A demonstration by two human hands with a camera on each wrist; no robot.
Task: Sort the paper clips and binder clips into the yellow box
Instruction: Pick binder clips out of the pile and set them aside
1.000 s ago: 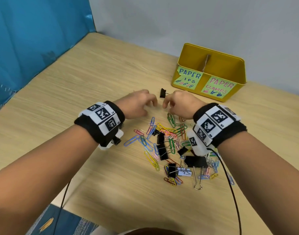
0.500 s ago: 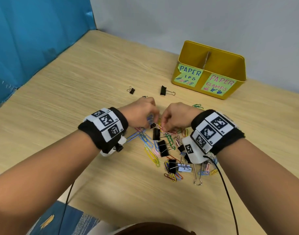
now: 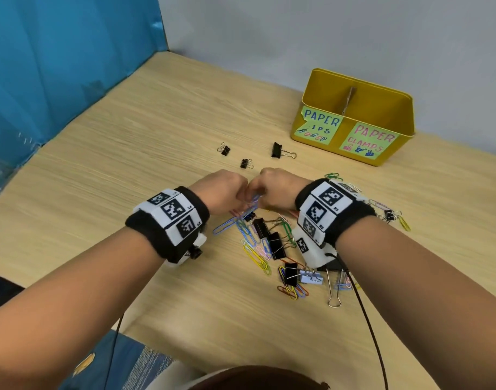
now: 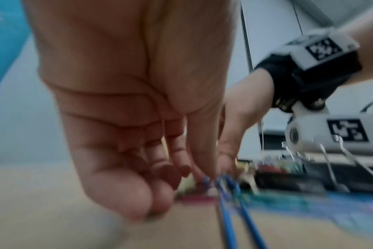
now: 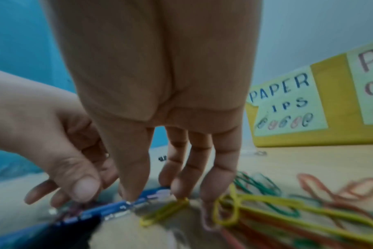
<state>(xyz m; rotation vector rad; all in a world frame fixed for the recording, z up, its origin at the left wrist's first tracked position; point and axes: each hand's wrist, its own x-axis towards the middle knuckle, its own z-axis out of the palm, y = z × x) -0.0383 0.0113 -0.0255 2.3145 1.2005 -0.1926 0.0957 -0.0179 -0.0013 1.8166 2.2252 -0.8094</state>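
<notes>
Both hands meet over the far end of a heap of coloured paper clips and black binder clips [image 3: 272,240]. My right hand [image 3: 259,192] pinches one end of a blue paper clip [image 5: 138,200] between thumb and forefinger. Its other fingers touch a yellow paper clip [image 5: 166,210]. My left hand [image 3: 241,197] has curled fingers, and its thumb and forefinger pinch the other end of the blue clip [image 4: 224,185], where more clips are tangled. The yellow box [image 3: 390,99] stands at the back right, with a divider and labels for paper clips on the left and paper clamps on the right.
Three black binder clips lie beyond the hands: a small one [image 3: 225,149], another small one [image 3: 245,163] and a larger one [image 3: 277,150]. More paper clips [image 3: 382,206] spread to the right, under my right wrist. A blue wall [image 3: 58,66] borders the table on the left.
Both hands drew back from the far binder clip to the pile and closed on the blue paper clip. It is now slightly raised between them.
</notes>
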